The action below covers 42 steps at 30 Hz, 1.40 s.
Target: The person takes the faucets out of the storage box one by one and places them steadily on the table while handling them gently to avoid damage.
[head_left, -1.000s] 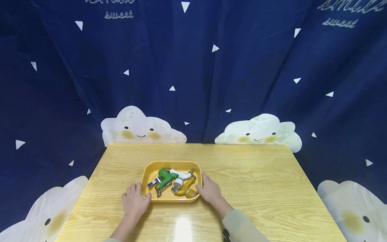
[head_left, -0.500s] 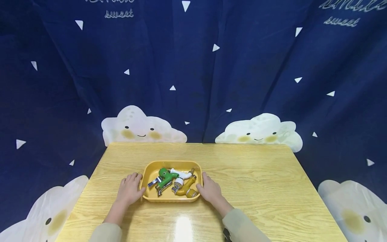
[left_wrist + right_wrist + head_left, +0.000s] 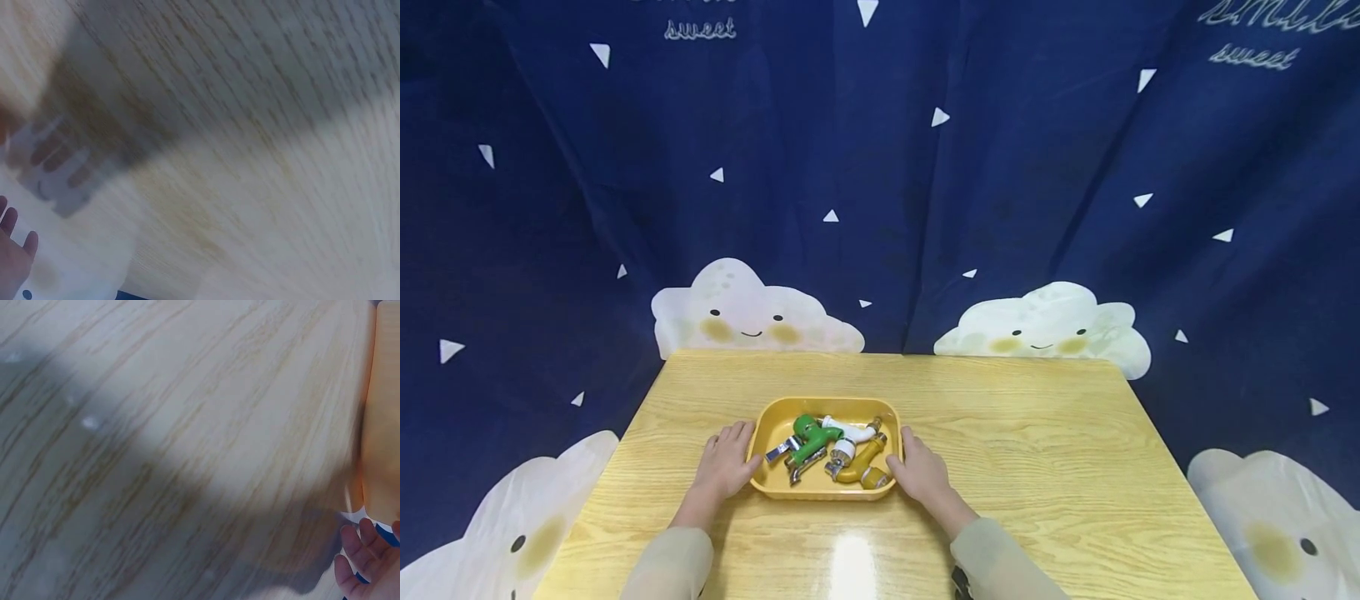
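Note:
A yellow tray stands on the table in the head view. Inside it lie a green tap, a white tap, a yellow tap and a chrome tap, partly hidden by the green one. My left hand grips the tray's left side, thumb at the rim. On the opposite side my right hand holds the wall, thumb over the rim and fingers outside. The right wrist view shows the tray's outer wall beside the right fingers; in the left wrist view the left fingers look spread.
The wooden table spreads around the tray, mostly to its right. Behind it hangs a dark blue curtain with white triangles and clouds, close along the far edge. Pale sleeves cover both forearms.
My left hand has shifted from the tray's front left corner leftward and farther along its side. The right hand, the tray and the taps have stayed where they were.

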### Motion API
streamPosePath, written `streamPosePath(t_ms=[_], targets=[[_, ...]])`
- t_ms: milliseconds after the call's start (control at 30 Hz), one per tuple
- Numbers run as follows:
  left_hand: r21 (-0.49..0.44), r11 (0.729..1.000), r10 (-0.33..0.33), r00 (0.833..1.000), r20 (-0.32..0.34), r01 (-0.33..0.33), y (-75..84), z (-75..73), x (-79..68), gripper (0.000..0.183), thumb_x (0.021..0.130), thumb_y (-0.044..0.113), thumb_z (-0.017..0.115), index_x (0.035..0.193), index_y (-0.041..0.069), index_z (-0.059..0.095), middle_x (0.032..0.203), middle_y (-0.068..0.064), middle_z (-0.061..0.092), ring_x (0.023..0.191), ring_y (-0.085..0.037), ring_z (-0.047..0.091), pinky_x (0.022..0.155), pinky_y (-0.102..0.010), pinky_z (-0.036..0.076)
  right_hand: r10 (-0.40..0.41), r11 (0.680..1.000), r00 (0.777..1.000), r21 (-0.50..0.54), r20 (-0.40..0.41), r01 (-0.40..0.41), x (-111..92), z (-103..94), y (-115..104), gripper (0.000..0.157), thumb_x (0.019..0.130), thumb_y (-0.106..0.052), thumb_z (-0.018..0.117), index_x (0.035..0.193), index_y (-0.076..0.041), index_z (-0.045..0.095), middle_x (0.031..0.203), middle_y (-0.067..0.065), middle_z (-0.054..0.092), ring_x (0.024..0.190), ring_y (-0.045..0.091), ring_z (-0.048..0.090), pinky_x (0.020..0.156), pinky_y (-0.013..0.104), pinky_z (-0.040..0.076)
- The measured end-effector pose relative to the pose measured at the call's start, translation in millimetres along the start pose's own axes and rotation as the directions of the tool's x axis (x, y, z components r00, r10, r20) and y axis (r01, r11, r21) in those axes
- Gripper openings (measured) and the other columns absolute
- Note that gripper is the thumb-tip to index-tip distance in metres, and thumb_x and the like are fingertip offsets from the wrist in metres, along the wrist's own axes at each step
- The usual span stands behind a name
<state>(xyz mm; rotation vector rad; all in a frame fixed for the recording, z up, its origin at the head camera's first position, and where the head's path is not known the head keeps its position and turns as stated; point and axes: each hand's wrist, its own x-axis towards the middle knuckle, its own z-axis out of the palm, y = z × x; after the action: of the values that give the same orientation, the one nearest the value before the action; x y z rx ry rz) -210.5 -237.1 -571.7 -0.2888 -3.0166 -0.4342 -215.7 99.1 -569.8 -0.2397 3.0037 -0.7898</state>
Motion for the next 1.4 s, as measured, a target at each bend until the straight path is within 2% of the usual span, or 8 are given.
streamPosePath(t_ms=[267,533,767,867,1000,1167,1267,1400], targets=[[0.012,1.000,0.004,1.000,-0.010,-0.004,-1.0,1.6,-1.0,0.060,0.085,0.032,0.052,0.134,-0.001,0.039,0.129,-0.021,0.044,0.119,-0.039,0.038,0.096,-0.060,0.027,-0.014,1.000,1.000,0.012,-0.028,0.014,-1.4,-2.0,-1.9,0.038,0.083,-0.030,0.052,0.114,-0.007,0.048,0.094,0.011,0.061,0.077,0.027,0.059,0.056,0.039,0.044],[0.008,1.000,-0.008,1.000,-0.016,0.008,1.0,-0.2,-1.2,0.060,0.085,0.033,0.051,0.134,0.001,0.040,0.129,-0.021,0.044,0.118,-0.040,0.038,0.096,-0.061,0.026,0.002,0.998,1.000,0.065,0.001,-0.002,-2.6,-0.6,0.2,0.053,0.086,-0.030,0.049,0.129,0.000,0.042,0.116,0.020,0.057,0.101,0.036,0.057,0.077,0.049,0.047],[0.007,0.999,-0.033,0.999,0.001,0.033,2.3,-0.7,-1.5,0.060,0.086,0.034,0.050,0.135,0.002,0.040,0.130,-0.021,0.044,0.120,-0.039,0.037,0.098,-0.061,0.025,0.017,0.988,1.000,0.153,0.003,-0.017,-0.7,-4.8,0.3,0.052,0.081,-0.030,0.054,0.124,-0.001,0.045,0.111,0.016,0.057,0.097,0.032,0.058,0.075,0.046,0.048],[0.006,0.999,-0.039,0.999,0.005,0.039,2.3,-1.3,-1.4,0.060,0.085,0.034,0.050,0.135,0.001,0.040,0.130,-0.021,0.043,0.120,-0.039,0.037,0.097,-0.061,0.025,0.015,0.982,1.000,0.188,-0.021,-0.010,1.4,-8.8,0.0,0.056,0.079,-0.030,0.058,0.125,-0.001,0.044,0.115,0.017,0.055,0.101,0.033,0.055,0.080,0.048,0.046],[0.005,0.999,-0.040,0.999,0.005,0.040,2.5,-1.4,-1.5,0.060,0.085,0.034,0.050,0.134,0.001,0.040,0.130,-0.021,0.043,0.119,-0.040,0.037,0.097,-0.061,0.025,-0.058,0.984,0.993,0.160,-0.106,0.075,7.9,-17.7,-2.3,0.064,0.078,-0.032,0.062,0.130,-0.001,0.041,0.125,0.020,0.049,0.113,0.037,0.048,0.092,0.051,0.041],[0.006,0.999,-0.046,0.999,0.003,0.046,1.8,-0.3,-1.8,0.059,0.085,0.033,0.050,0.135,0.002,0.040,0.130,-0.021,0.043,0.120,-0.039,0.037,0.097,-0.061,0.025,-0.222,0.966,0.962,0.096,-0.157,0.238,17.3,-32.6,-11.2,0.070,0.076,-0.034,0.066,0.133,-0.004,0.039,0.129,0.018,0.046,0.118,0.035,0.045,0.097,0.049,0.037],[0.003,0.999,-0.046,0.999,0.002,0.046,1.8,-0.3,-1.9,0.059,0.085,0.033,0.050,0.135,0.002,0.040,0.130,-0.021,0.043,0.120,-0.040,0.037,0.097,-0.061,0.024,-0.312,0.946,0.940,0.045,-0.137,0.321,21.4,-40.7,-19.1,0.071,0.074,-0.035,0.066,0.133,-0.005,0.040,0.130,0.016,0.047,0.119,0.033,0.045,0.098,0.048,0.036],[-0.003,0.999,-0.046,0.999,0.002,0.046,2.1,-0.4,-1.6,0.060,0.085,0.033,0.050,0.135,0.002,0.040,0.130,-0.021,0.043,0.120,-0.039,0.037,0.097,-0.061,0.024,-0.407,0.914,0.912,-0.030,-0.048,0.406,25.5,-45.7,-28.0,0.074,0.074,-0.039,0.064,0.136,-0.008,0.039,0.133,0.016,0.044,0.122,0.032,0.042,0.100,0.048,0.035]])
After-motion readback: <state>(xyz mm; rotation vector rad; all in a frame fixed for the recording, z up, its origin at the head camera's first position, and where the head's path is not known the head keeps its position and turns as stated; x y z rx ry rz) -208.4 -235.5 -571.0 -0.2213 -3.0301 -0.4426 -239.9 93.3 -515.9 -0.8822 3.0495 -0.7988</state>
